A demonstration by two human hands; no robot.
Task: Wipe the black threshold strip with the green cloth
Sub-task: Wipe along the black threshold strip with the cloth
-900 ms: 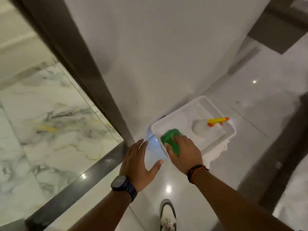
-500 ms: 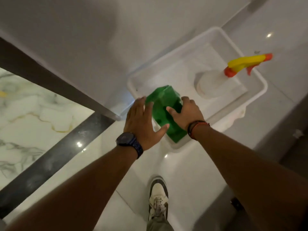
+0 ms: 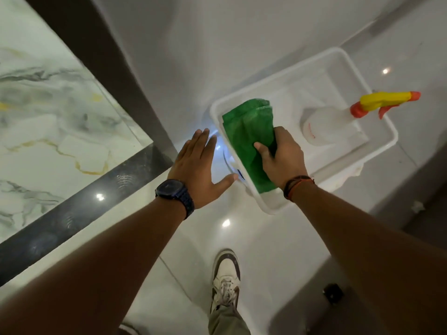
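Note:
The green cloth (image 3: 249, 139) is folded and hangs over the near left corner of a white plastic tray (image 3: 338, 60). My right hand (image 3: 281, 157) grips the cloth's lower half, thumb on top. My left hand (image 3: 199, 166) hovers flat with fingers spread just left of the tray, holding nothing. The black threshold strip (image 3: 79, 211) runs diagonally across the floor from the lower left up to a dark door frame (image 3: 101, 59), left of both hands.
A white spray bottle (image 3: 329, 125) with a yellow and orange trigger head lies in the tray. Marble floor (image 3: 48, 122) lies beyond the strip. My shoe (image 3: 226, 276) stands on the white tile below the hands. A white wall rises behind the tray.
The left hand has let go of the cloth and moved left, off the tray. The right hand has shifted its grip lower on the cloth. The view has swung left and back.

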